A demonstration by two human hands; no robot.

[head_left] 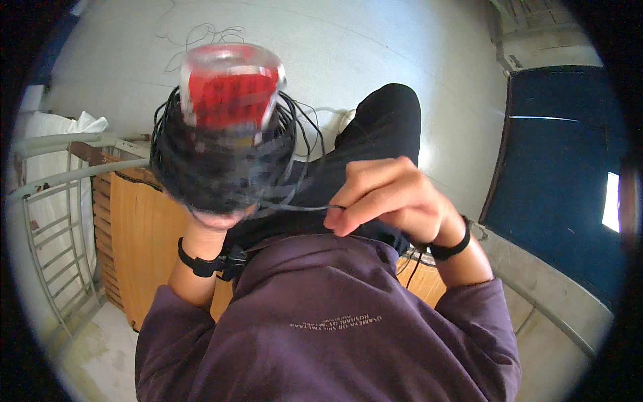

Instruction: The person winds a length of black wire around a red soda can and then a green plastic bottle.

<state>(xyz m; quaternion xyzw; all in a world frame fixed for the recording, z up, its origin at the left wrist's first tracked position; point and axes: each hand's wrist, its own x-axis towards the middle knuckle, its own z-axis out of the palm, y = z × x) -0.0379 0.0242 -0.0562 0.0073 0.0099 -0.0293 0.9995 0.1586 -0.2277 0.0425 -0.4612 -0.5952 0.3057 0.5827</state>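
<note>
A clear plastic container (231, 90) with red inside or on it is raised at the left, blurred by motion. Many turns of thin black cord (224, 157) wrap its lower part, and several loops stick out at the sides. My left hand (224, 218) holds this wound bundle from below; most of its fingers are hidden behind the coils. From the bundle a stretch of cord runs right to my right hand (388, 197), which is closed and pinches the strand between thumb and fingers, just above my lap.
Loose tangled cord (207, 37) lies on the pale floor (348, 40) beyond the container. I sit on a wooden seat (144, 248) with a metal frame (60, 234). A white plastic sheet (60, 127) is at the left, and a dark blue panel (556, 161) at the right.
</note>
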